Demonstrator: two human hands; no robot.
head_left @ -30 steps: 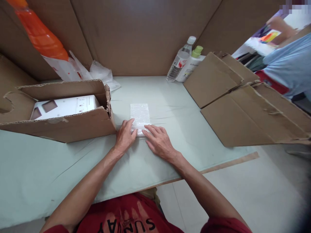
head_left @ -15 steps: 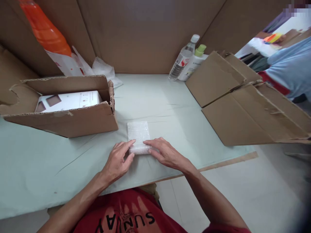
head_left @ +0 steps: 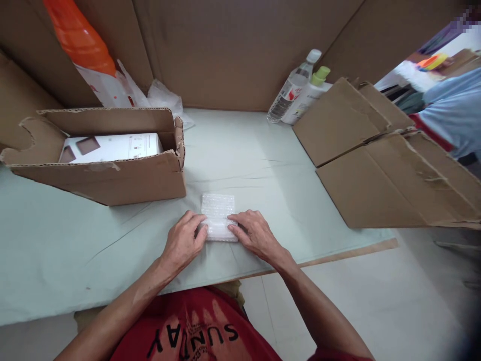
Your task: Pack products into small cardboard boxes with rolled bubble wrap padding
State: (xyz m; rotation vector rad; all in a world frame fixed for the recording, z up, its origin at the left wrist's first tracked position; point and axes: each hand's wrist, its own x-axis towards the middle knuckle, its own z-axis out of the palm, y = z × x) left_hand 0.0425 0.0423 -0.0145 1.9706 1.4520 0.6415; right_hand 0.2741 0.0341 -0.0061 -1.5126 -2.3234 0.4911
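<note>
A small flat packet wrapped in bubble wrap (head_left: 218, 213) lies on the pale green table (head_left: 67, 250) in front of me. My left hand (head_left: 185, 240) grips its near left corner with curled fingers. My right hand (head_left: 254, 234) holds the near right corner, fingers bent over the edge. Both hands rest on the table surface.
An open cardboard box (head_left: 105, 170) holding a white carton (head_left: 112, 147) stands at the left. Flattened cardboard boxes (head_left: 379, 165) lie at the right. Two bottles (head_left: 298, 90) stand at the back by the cardboard wall. An orange and white bag (head_left: 90, 55) hangs back left. A person in blue (head_left: 454, 110) is at far right.
The bubble-wrapped packet has been drawn toward me from beside the box corner and now looks shorter. Both hands came back with it and now clasp its near corners.
</note>
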